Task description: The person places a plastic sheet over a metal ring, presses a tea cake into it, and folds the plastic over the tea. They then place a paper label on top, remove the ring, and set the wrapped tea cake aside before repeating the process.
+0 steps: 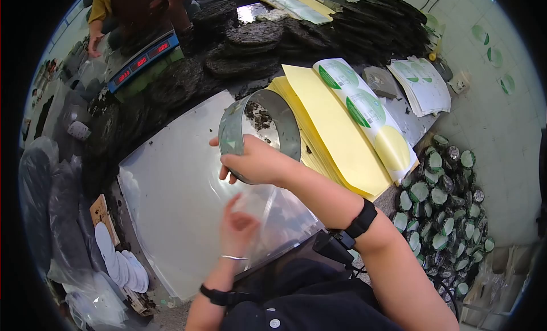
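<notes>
My right hand (253,161) grips the lower left wall of a wide grey metal ring (284,117), thumb and fingers on either side of it. The ring is tilted over a stack of clear plastic sheets (176,160), and dark flakes show through its opening. My left hand (239,222), somewhat blurred, is below the ring over the sheets. Its fingers are apart and nothing shows in them. Right of the ring lie yellow paper sheets (327,131) and a strip of round green-and-white labels (364,106).
Dark, flat dried seaweed-like cakes (245,46) are piled at the back, beside a scale with a red display (142,61). Several dark wrapped packs (441,200) lie at right. White discs (122,262) and plastic bags (51,200) are at left. Another person's hand (95,44) shows at upper left.
</notes>
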`<state>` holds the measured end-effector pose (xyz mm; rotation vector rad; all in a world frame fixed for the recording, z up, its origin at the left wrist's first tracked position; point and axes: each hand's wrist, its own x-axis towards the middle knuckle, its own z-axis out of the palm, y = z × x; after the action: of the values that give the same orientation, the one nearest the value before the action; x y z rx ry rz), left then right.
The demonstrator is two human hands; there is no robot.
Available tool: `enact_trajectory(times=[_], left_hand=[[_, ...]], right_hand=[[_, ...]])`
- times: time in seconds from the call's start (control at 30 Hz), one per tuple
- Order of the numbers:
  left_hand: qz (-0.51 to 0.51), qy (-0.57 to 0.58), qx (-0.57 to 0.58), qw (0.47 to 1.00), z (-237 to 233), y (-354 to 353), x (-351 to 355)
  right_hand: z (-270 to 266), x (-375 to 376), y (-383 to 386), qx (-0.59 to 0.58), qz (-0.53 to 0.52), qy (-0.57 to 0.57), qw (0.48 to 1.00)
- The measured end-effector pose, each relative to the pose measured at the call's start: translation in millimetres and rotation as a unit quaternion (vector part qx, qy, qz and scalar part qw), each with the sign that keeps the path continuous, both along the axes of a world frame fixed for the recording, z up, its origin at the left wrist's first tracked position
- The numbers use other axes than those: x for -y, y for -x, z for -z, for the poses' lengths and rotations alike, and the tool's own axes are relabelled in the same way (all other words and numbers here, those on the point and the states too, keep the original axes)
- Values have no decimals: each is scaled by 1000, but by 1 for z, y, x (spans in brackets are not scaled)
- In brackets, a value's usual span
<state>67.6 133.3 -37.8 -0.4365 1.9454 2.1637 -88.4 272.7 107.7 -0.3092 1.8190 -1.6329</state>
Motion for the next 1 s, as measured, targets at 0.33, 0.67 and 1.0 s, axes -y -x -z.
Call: enact_trajectory(times=[0.33, 0.67, 1.0], left_hand=[[-6, -358, -158, 920, -153, 114, 255], [155, 71, -68, 983, -7, 34, 33], [-89, 194, -196, 957, -50, -68, 91]], right_hand=[[67, 106, -32, -329, -347, -343, 809], [130, 59, -191, -465, -504, -145, 714], [102, -14, -146, -492, -108, -200, 841]])
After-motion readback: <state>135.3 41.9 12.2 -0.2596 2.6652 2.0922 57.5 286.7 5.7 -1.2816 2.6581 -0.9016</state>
